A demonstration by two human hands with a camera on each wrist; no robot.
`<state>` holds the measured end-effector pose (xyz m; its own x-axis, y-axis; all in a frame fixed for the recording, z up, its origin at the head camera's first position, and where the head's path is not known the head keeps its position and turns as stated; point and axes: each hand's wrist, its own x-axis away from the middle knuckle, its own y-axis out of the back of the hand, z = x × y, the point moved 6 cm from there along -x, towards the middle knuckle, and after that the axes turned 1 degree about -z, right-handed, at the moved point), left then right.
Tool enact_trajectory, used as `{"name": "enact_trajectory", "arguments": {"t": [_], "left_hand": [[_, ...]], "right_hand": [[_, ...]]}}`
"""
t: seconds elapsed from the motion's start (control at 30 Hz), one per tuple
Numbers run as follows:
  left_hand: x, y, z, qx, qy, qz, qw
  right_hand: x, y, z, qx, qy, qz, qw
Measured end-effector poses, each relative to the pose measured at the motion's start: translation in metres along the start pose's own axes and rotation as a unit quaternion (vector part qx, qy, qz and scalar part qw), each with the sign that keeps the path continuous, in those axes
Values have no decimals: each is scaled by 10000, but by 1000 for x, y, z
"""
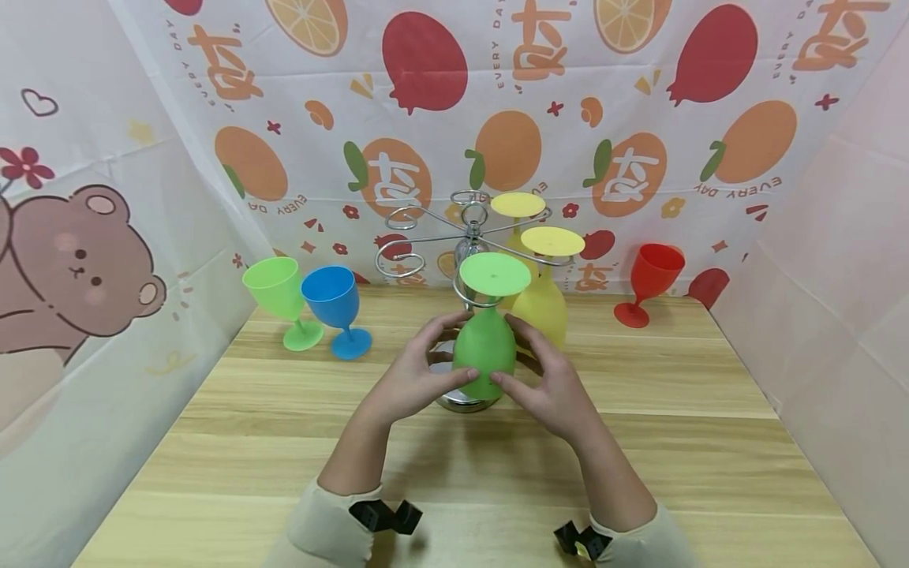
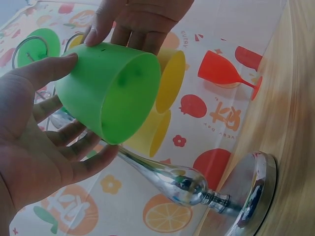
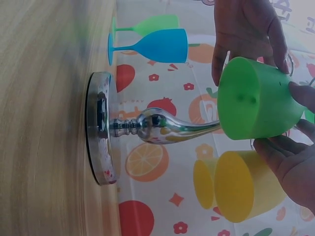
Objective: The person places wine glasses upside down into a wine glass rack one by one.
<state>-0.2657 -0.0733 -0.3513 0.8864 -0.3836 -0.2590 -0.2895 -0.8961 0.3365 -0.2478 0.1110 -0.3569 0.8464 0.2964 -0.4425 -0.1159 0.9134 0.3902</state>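
Observation:
A green plastic goblet [image 1: 484,351] hangs upside down, its foot above the front wire loop of a chrome goblet rack [image 1: 465,406]. From the left, my left hand [image 1: 419,371] holds the bowl, thumb on the near side and fingers reaching around behind. My right hand [image 1: 547,380] grips the same bowl from the right, with its thumb near the left one. In the left wrist view the open mouth of the goblet [image 2: 130,98] faces the table. Two yellow goblets [image 1: 545,312] hang upside down on the rack, just behind my right hand.
Upright on the wooden table [image 1: 284,442] stand a light green goblet [image 1: 275,288] and a blue goblet [image 1: 332,298] at the left. A red goblet [image 1: 655,272] stands at the back right. Bare wire loops [image 1: 401,260] stick out on the rack's left. Printed cloth [image 1: 440,130] hangs behind.

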Motion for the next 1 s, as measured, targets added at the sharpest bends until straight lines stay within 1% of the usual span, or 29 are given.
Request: {"name": "enact_trajectory", "arguments": {"t": [0.2, 0.47, 0.7, 1.0], "left_hand": [[0, 1, 0, -45, 35, -42, 10000], [-2, 2, 2, -8, 24, -91, 10000], [-5, 4, 5, 39, 78, -112, 9999], [-7, 7, 6, -48, 41, -97, 9999]], "right_hand": [[-1, 0, 3, 9, 136, -122, 9998], [-1, -3, 10, 118, 501, -272, 9983], [-3, -4, 10, 186, 546, -348, 9977], [-7, -6, 9, 141, 626, -319, 9974]]}}
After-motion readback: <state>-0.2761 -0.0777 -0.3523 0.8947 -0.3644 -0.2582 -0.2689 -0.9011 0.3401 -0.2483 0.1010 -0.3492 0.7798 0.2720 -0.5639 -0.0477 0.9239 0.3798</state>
